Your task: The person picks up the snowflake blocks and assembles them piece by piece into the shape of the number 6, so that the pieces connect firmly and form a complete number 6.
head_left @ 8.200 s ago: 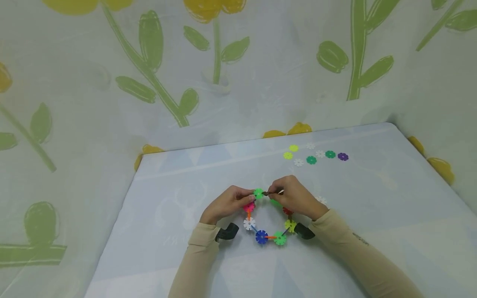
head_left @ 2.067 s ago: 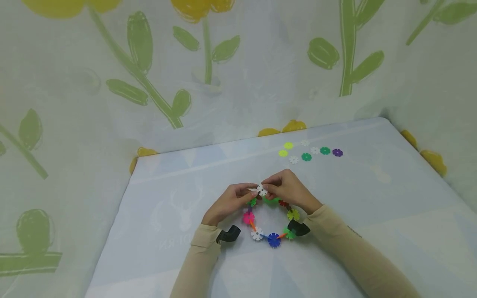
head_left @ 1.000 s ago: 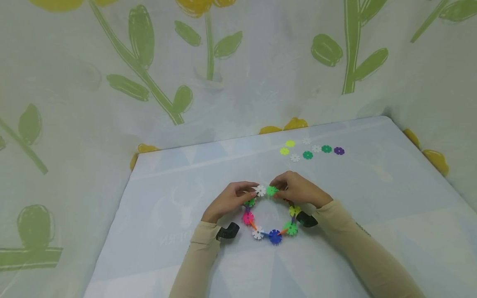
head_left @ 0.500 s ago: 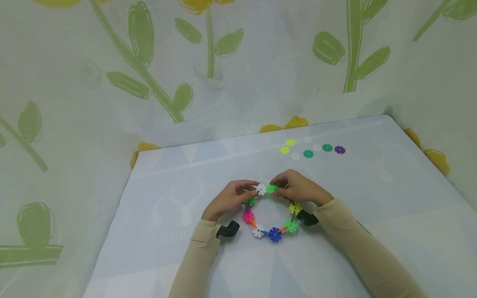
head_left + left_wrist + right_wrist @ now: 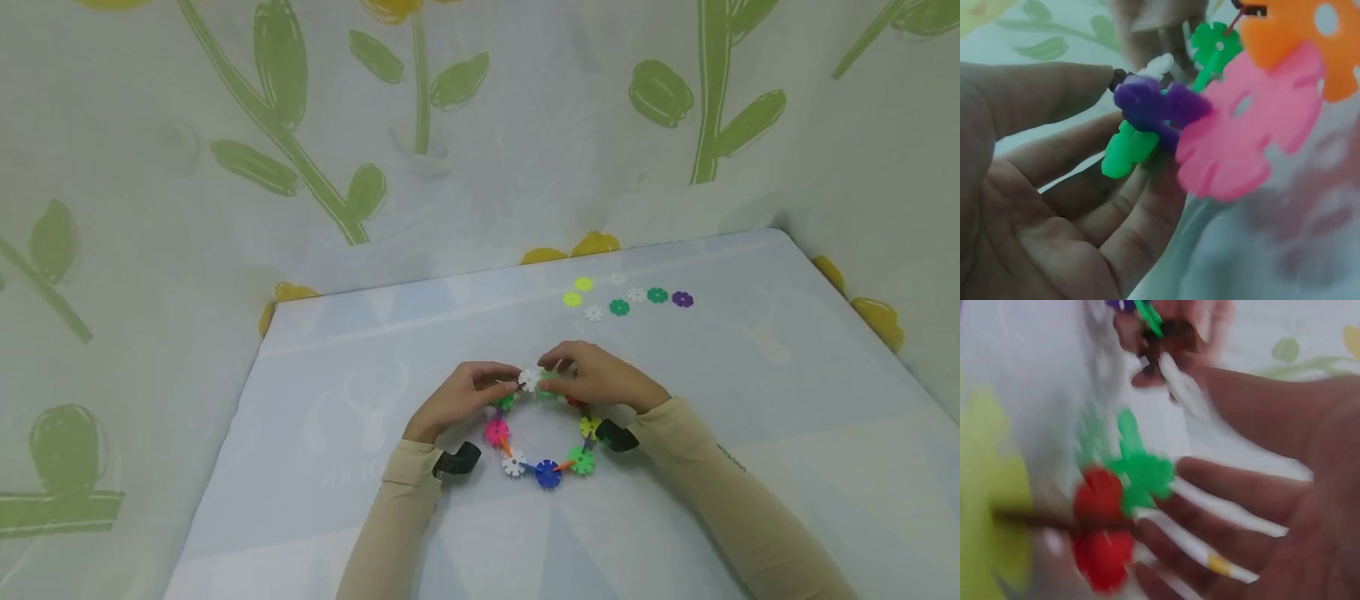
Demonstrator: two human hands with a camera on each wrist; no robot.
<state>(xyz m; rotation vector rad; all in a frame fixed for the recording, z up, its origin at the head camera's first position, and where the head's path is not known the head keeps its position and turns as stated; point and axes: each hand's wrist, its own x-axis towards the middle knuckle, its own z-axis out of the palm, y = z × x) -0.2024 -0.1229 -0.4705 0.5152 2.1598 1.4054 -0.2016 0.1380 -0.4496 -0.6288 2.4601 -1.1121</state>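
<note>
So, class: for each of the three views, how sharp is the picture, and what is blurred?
Head view: evenly lit and sharp, the ring of discs clear. Left wrist view: pink disc close and soft-edged. Right wrist view: heavily smeared, green disc and red disc blurred.

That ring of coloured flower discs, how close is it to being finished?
Mostly built: the ring already links pink, white, blue, green and yellow discs along its near side. In hand: the left hand and right hand pinch its far ends at a white disc, where the loop does not yet look closed. Seven loose discs lie unused farther back.
</note>
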